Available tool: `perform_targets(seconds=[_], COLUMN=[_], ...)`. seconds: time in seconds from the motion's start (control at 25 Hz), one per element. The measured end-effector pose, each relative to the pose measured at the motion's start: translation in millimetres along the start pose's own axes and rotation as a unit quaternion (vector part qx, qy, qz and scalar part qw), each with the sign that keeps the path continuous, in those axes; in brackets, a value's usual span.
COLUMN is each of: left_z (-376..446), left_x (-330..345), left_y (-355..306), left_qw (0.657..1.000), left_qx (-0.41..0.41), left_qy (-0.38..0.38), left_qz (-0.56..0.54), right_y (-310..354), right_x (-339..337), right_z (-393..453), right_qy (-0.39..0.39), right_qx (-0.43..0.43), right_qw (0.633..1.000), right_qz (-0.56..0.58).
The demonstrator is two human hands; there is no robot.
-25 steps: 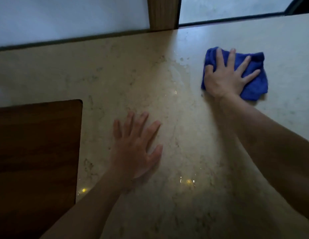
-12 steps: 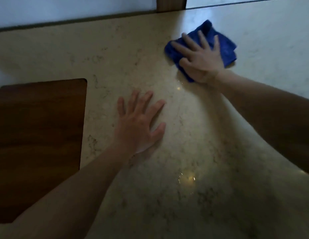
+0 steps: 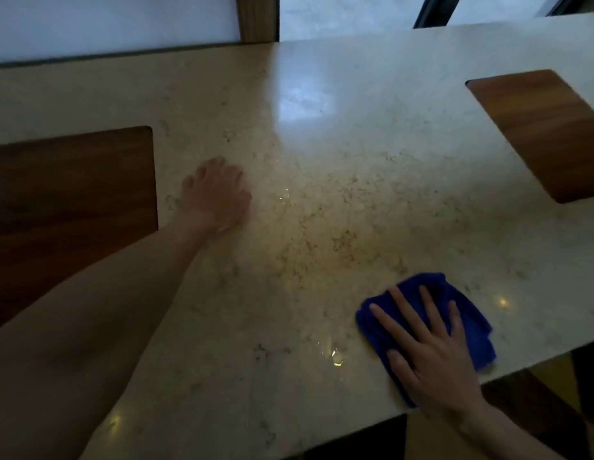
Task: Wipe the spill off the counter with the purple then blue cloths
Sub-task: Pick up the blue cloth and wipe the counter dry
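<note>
A crumpled blue cloth (image 3: 471, 322) lies on the pale marble counter (image 3: 338, 180) close to its near right edge. My right hand (image 3: 428, 350) presses flat on the cloth with straight, spread fingers. My left hand (image 3: 217, 195) rests palm down on the bare counter left of centre, fingers together and touching the stone. A few wet glints of spill (image 3: 332, 353) shine just left of the cloth, and a small one (image 3: 284, 195) shows right of my left hand. No purple cloth is in view.
A dark wooden inset panel (image 3: 70, 184) sits in the counter at the left and another wooden panel (image 3: 547, 131) at the far right. A wall and a wooden post (image 3: 257, 18) run behind the counter. The counter's near edge (image 3: 521, 363) drops off beside the cloth.
My right hand has swept the blue cloth from the far side of the counter to the near right edge. The view has shifted, and my left hand stays flat on the stone.
</note>
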State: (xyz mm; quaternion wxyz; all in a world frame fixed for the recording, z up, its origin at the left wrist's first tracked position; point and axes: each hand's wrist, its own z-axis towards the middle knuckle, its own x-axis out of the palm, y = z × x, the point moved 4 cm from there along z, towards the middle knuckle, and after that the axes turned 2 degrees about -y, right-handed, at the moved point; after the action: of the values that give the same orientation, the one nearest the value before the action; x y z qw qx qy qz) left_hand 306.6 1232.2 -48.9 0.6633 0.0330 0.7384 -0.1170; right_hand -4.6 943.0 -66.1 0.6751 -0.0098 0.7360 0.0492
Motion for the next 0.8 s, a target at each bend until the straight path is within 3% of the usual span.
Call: perform_targets(seconds=[0.12, 0.28, 0.52, 0.68, 0.8], left_z=[-22.9, -17.7, -2.4, -6.1, -4.2], left_x=[-5.0, -14.7, 2.7, 6.9, 7.4], left_y=[40.5, 90.0, 144.6, 147.0, 147.6], left_qw=[0.999, 0.996, 0.998, 0.999, 0.998], left_qx=[-0.021, -0.088, -0.007, -0.010, -0.016], left_qy=[0.014, 0.034, 0.047, 0.030, 0.032], left_qz=[0.031, 0.002, 0.033, 0.043, 0.046], right_y=[26.1, 95.2, 152.2, 141.5, 120.4], right_x=[8.9, 12.0, 9.1, -1.2, -13.9], right_z=[-39.0, -18.1, 95.3, 243.2, 374.3], right_qy=[0.006, -0.018, -0.018, -0.052, -0.027], right_qx=[0.150, 0.339, 0.308, 0.264, 0.244], right_qw=[0.988, 0.938, 0.947, 0.959, 0.966], right_qz=[0.027, 0.067, 0.090, 0.086, 0.082])
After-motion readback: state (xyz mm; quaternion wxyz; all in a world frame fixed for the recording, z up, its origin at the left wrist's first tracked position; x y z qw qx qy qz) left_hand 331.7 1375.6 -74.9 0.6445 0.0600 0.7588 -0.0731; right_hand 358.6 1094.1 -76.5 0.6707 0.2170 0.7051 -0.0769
